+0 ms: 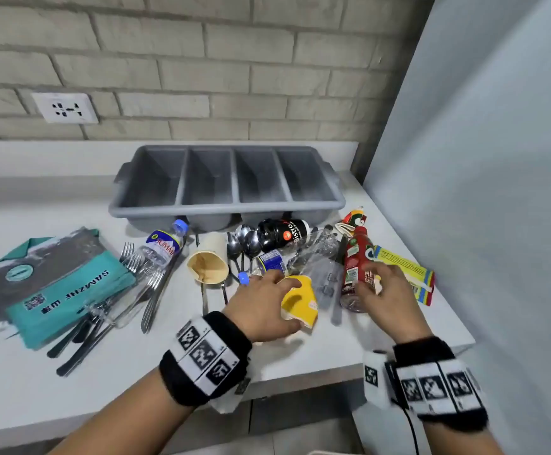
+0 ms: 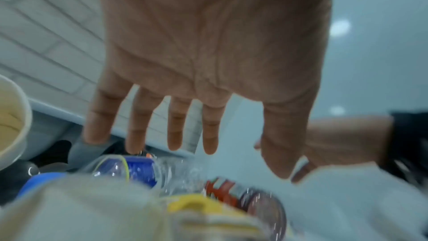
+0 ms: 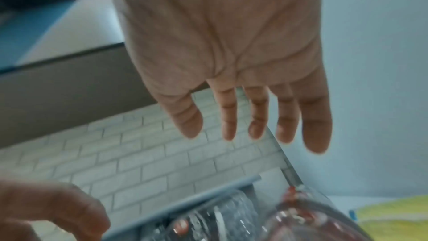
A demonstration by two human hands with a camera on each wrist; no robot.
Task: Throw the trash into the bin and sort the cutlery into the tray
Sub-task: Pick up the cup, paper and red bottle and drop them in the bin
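Left hand (image 1: 261, 307) over the crushed yellow cup (image 1: 300, 303) at the near middle of the surface (image 1: 21, 372): thumb and fingers (image 2: 139, 125) spread around it, wrist view shows them straight and apart, not clamped. Right hand (image 1: 385, 297) over the red bottle (image 1: 356, 257) lying on its side at right; fingers (image 3: 315, 125) extended and slightly apart, gripping nothing that I can see.

Grey four-slot tray (image 1: 228, 208) sits at the far side against the brick wall, all slots bare. Forks (image 1: 136, 261) and knives (image 1: 80, 343) lie left of centre, partly on a teal pouch (image 1: 60, 290). Spoons (image 1: 244, 244) in the middle, beside a tipped paper cup (image 1: 208, 264), black cup (image 1: 284, 234) and clear bottles (image 1: 165, 247). Yellow wrapper (image 1: 405, 274) at far right edge.
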